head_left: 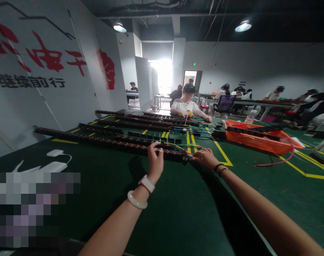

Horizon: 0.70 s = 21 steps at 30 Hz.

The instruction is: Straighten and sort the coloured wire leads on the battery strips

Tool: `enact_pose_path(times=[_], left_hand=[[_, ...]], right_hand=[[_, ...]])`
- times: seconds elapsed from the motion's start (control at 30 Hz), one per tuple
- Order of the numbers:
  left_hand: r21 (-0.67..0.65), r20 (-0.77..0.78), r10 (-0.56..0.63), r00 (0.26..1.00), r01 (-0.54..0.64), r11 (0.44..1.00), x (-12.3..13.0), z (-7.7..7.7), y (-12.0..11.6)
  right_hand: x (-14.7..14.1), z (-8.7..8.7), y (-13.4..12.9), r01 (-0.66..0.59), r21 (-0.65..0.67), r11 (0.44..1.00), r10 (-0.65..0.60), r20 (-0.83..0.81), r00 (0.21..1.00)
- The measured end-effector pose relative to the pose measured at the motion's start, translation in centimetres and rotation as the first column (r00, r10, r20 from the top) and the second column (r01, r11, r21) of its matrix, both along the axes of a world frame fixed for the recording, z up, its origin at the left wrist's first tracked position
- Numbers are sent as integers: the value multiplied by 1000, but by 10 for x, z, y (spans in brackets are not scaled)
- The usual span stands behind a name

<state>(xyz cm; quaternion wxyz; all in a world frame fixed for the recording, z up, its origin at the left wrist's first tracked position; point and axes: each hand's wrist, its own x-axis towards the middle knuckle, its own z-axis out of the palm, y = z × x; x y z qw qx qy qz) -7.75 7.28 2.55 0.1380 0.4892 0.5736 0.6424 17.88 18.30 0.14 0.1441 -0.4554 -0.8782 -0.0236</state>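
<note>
My left hand (156,161) is raised over the near edge of a long black strip (111,143), its thumb and index finger apart and nothing visible between them. At the strip's right end, my right hand (205,157) has its fingers closed at a bundle of coloured wires (188,153); exactly which wire is between the fingertips is too small to tell. More long dark strips lie side by side beyond, with green, blue and red wires (204,131) at their right ends.
An orange crate (255,138) holding dark parts stands on the green table (162,209) at right, a red cable hanging over its side. Across the table sits a person (187,104) with hands at the far strips. A white device (55,166) lies at left. Yellow tape marks the table.
</note>
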Motion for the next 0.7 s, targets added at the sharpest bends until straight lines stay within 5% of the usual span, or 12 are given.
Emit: enact_pose_path(times=[0.07,0.13,0.33,0.7], left_hand=[[-140,-150,332,931,-353,925,-38,-4,17],[-339,-238,454,859,-511,790,-72,-10,27],[-545,-285,416,864,-503,671,-122,-26,36],[-538,-429,404,808,-588,604,-126,-34,66]], right_hand=[[0,6,9,11,-30,999,-11,-9,1000],[-4,11,21,70,-31,997,-70,-6,998],[-33,13,56,141,-19,990,-140,43,989],[-55,-15,64,221,-25,975,-220,36,975]])
